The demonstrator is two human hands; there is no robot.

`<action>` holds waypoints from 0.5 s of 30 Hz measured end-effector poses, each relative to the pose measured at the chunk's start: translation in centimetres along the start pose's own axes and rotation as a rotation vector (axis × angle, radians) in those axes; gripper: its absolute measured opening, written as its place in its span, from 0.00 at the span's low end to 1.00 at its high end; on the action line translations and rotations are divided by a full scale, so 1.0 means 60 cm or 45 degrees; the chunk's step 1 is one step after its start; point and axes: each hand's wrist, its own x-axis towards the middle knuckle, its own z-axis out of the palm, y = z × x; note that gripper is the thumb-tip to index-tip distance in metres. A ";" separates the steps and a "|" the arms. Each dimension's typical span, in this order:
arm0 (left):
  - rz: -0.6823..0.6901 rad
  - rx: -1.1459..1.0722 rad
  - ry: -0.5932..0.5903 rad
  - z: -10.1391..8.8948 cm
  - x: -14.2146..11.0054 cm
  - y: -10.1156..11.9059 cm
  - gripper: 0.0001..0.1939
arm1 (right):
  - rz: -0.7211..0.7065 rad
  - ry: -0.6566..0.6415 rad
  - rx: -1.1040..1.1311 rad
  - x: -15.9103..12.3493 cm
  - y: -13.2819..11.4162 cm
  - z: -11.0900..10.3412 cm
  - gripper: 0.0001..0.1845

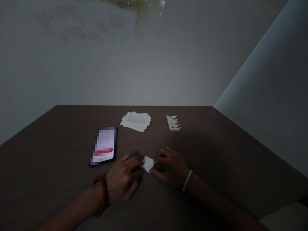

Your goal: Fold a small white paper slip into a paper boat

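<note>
Both bare hands are together near the table's near edge, the left hand [124,179] and right hand [169,168] pinching opposite sides of a small part-folded white paper square [147,164]. Folding it looks like the step in hand, and the next move calls for a firm crease. On the dark brown wood-grain table [192,138] lie a black smartphone [103,146] to the left, a loose stack of printed white paper sheets [136,122] at the far side, and a row of small folded white paper boats [173,123] far right.

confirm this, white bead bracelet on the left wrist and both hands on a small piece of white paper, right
No: the head view shows the white bead bracelet on the right wrist, not the left. The rest holds: the left hand and right hand are both on the small piece of white paper.
</note>
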 end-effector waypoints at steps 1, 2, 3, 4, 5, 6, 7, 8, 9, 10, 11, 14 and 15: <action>-0.007 -0.019 0.035 0.000 0.001 0.001 0.14 | -0.001 0.001 0.000 0.000 0.001 0.000 0.12; -0.016 -0.026 0.058 0.000 0.002 0.001 0.13 | -0.006 0.001 0.000 0.000 0.002 0.001 0.13; -0.030 -0.025 0.068 0.000 0.003 0.002 0.13 | -0.015 0.000 -0.001 0.000 0.003 0.002 0.13; -0.048 -0.021 0.074 -0.001 0.004 0.003 0.12 | -0.026 0.000 -0.003 -0.001 0.004 0.002 0.14; -0.067 -0.013 0.080 -0.002 0.006 0.003 0.12 | -0.037 0.001 -0.006 -0.001 0.005 0.003 0.14; -0.085 -0.002 0.091 -0.003 0.007 0.003 0.12 | -0.049 0.000 -0.012 -0.001 0.006 0.004 0.14; -0.099 0.010 0.101 -0.003 0.007 0.003 0.11 | -0.061 -0.002 -0.021 -0.002 0.007 0.005 0.14; -0.112 0.023 0.111 -0.004 0.007 0.002 0.11 | -0.072 -0.002 -0.032 -0.002 0.008 0.005 0.14; -0.123 0.036 0.120 -0.004 0.007 0.001 0.11 | -0.084 -0.004 -0.043 -0.003 0.008 0.005 0.14; -0.134 0.049 0.130 -0.004 0.007 0.001 0.11 | -0.094 -0.004 -0.051 -0.003 0.008 0.005 0.14; -0.142 0.061 0.138 -0.003 0.007 0.000 0.12 | -0.105 -0.006 -0.058 -0.003 0.008 0.005 0.14; -0.175 0.090 0.141 -0.001 0.006 -0.001 0.12 | -0.123 -0.006 -0.074 -0.001 0.008 0.005 0.13; -0.188 0.099 0.130 -0.001 0.006 -0.002 0.12 | -0.129 -0.004 -0.078 0.001 0.007 0.005 0.12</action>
